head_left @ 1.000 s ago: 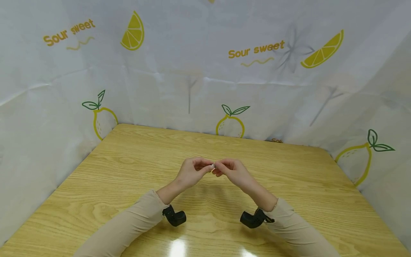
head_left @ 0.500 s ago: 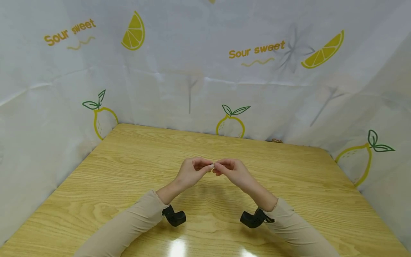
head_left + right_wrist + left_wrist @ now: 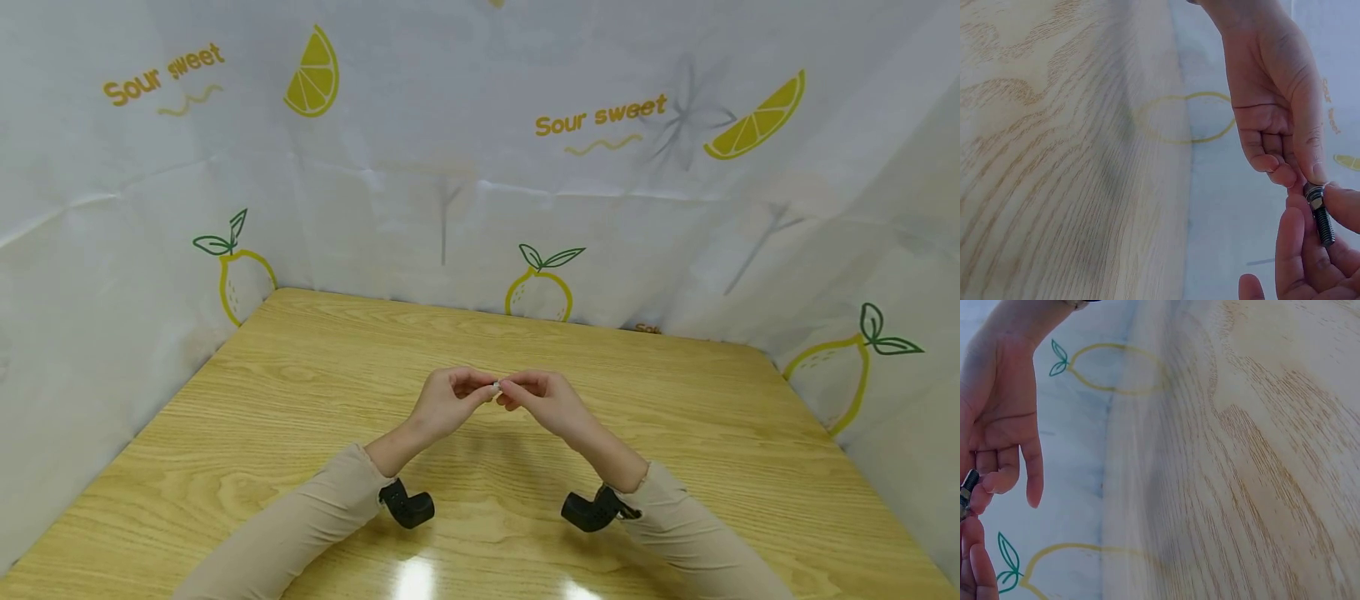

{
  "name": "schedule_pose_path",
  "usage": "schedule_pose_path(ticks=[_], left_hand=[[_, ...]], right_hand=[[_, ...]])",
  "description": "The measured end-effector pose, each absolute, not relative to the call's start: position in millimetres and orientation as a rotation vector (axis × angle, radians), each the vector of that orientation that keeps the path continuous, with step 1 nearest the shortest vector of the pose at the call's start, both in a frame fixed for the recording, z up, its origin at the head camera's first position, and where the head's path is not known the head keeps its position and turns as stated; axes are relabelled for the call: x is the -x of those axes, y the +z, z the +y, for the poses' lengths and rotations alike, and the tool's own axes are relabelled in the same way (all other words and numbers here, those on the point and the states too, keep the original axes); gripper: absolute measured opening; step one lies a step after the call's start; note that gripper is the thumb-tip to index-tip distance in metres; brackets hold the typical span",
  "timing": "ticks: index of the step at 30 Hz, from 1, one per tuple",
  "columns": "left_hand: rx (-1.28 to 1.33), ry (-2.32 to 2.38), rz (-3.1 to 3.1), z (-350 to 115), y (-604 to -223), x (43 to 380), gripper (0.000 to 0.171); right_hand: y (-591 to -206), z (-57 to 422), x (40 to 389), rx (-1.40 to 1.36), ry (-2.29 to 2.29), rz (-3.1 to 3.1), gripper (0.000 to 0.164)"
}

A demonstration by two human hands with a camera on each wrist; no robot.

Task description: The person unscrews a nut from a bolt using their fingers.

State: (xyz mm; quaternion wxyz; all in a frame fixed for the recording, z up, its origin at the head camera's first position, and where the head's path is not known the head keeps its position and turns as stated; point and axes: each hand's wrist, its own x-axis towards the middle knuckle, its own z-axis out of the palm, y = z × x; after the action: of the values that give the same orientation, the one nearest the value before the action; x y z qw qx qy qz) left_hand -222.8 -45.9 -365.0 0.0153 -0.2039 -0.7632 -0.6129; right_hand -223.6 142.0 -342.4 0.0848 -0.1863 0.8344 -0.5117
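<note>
Over the middle of the table, both hands meet fingertip to fingertip at a small dark metal bolt (image 3: 1324,226). Its threaded end points toward the left palm, and a nut or washers (image 3: 1315,199) sit around the other end. My left hand (image 3: 444,403) pinches the bolt between thumb and fingers. From the other side, the thumb and fingers of my right hand (image 3: 551,406) pinch the end with the nut or washers. In the left wrist view only the bolt's threaded tip (image 3: 970,480) shows, at the left edge. Fingers partly hide the rest.
The wood-grain table (image 3: 360,333) spreads out beneath both hands. Behind it and along its sides hangs a white lemon-print cloth (image 3: 405,125). Black wrist mounts (image 3: 408,505) jut inward from both beige sleeves (image 3: 315,517), low over the tabletop.
The right fingertips have shifted very slightly toward the left hand at the bolt. Both arms otherwise stay in place.
</note>
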Motion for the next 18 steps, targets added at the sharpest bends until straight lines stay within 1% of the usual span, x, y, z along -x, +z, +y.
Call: schedule_pose_path(ticks=[4,9,12,18], left_hand=[[0.641,-1.909,-2.367,-46.5,-364.3,222.2,0.021],[0.660,-1.895,-2.364,-47.1,-365.1,222.2,0.023],[0.649,-1.900,-2.370,-47.0,-365.6,222.8,0.023],[0.634,-1.893,-2.376,-47.4,-366.6,223.3,0.022]], right_hand=[[-342.5,142.4,223.8,0.552,-1.544,2.506,0.030],[-342.4,142.9,223.8,0.548,-1.599,2.465,0.038],[-342.6,142.9,224.2,0.559,-1.581,2.466,0.038],[-343.1,143.1,223.8,0.561,-1.560,2.486,0.031]])
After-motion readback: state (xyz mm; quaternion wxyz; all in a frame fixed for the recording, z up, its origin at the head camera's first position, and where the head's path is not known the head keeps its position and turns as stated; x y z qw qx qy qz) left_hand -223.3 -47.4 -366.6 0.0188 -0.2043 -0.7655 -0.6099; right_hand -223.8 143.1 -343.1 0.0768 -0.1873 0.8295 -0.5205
